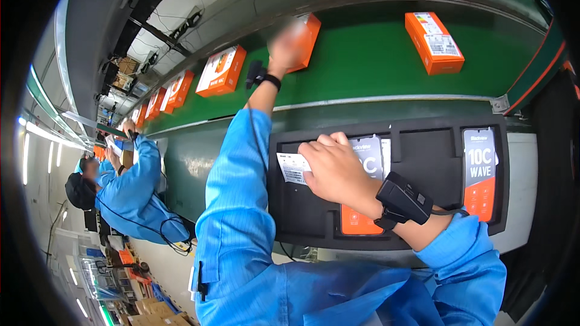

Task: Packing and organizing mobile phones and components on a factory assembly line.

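Note:
My left hand (pixel 287 48) reaches out over the green conveyor belt. It lies over the left side of an orange-and-white box (pixel 310 35); its fingers are blurred, so their grip does not show. My right hand (pixel 335 169) is closed on the edge of a small white printed card (pixel 292 168), above a black foam tray (pixel 423 176). Beneath that hand and wrist lies a phone with a grey-and-orange front (pixel 360 222), partly hidden. A similar phone (pixel 480 175) rests upright-facing in the tray's right-hand slot.
Other orange boxes stand on the belt (pixel 356 72): one box (pixel 434 43) to the right, another box (pixel 221 71) and several more to the left. A co-worker in blue (pixel 133 175) works beside the belt at the left. A metal rail (pixel 374 98) edges the belt.

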Demonstrator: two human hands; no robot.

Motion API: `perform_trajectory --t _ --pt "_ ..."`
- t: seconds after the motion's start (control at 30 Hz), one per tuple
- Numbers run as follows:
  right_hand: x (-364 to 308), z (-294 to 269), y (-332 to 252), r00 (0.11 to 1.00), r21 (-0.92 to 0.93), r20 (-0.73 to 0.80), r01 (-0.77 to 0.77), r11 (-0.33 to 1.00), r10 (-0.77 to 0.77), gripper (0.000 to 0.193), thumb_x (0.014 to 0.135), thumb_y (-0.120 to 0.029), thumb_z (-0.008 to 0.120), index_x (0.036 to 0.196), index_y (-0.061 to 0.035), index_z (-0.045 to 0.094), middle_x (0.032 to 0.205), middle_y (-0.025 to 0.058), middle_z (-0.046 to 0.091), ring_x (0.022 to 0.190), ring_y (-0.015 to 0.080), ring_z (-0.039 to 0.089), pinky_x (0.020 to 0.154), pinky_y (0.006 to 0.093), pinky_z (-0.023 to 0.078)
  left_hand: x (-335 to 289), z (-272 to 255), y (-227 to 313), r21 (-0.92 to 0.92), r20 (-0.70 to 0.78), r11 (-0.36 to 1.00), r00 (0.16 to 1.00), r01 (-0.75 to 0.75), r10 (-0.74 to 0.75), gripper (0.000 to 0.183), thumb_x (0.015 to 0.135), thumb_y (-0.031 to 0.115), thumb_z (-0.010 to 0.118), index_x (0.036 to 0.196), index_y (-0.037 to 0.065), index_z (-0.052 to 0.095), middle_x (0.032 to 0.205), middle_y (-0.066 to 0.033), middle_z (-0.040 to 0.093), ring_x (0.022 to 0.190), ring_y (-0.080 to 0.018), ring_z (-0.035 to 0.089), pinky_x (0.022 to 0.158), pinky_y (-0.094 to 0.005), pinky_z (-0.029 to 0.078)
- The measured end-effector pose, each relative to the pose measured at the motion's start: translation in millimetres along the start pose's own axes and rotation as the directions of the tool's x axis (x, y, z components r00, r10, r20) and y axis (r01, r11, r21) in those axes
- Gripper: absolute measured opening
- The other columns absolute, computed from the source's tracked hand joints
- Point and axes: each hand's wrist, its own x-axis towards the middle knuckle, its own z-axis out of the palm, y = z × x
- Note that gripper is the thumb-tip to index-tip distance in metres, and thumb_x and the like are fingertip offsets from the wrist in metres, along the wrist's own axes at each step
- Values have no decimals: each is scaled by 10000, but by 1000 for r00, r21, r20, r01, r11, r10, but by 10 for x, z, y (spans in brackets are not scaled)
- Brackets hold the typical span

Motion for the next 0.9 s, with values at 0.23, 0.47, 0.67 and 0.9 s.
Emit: perform_trajectory --t 0.23,0.47,0.67,0.9 --pt "203 -294 170 940 211 -192 -243 947 283 155 876 -116 565 1019 -73 605 946 143 661 894 349 633 758 460 501 -654 -721 -2 -639 -108 716 888 282 -446 374 922 137 493 1267 16 572 1126 -84 658 978 -194 602 971 -349 444" --pt "341 -617 519 865 188 -387 -266 946 320 293 815 -110 655 1098 -87 583 1027 125 653 957 327 623 815 428 498 -1635 -582 1463 -431 446 867 894 251 -37 242 846 75 709 1062 -31 688 941 -39 706 819 -87 634 747 -239 495" --pt "313 -1090 563 829 146 -437 -316 937 348 436 838 -179 654 1233 -57 515 1168 110 599 1064 306 585 887 401 490 -675 -478 797 -429 99 883 982 189 -162 347 858 126 692 1154 -44 632 949 -74 703 797 -120 654 679 -273 516" --pt "-7 -1370 853 865 67 -403 -297 952 299 316 852 -180 627 1150 -84 590 1129 100 620 977 278 626 835 385 506 -1680 -728 1582 -422 19 906 999 39 -34 417 974 228 551 1300 -30 521 1109 -87 639 1008 -155 605 842 -302 496"
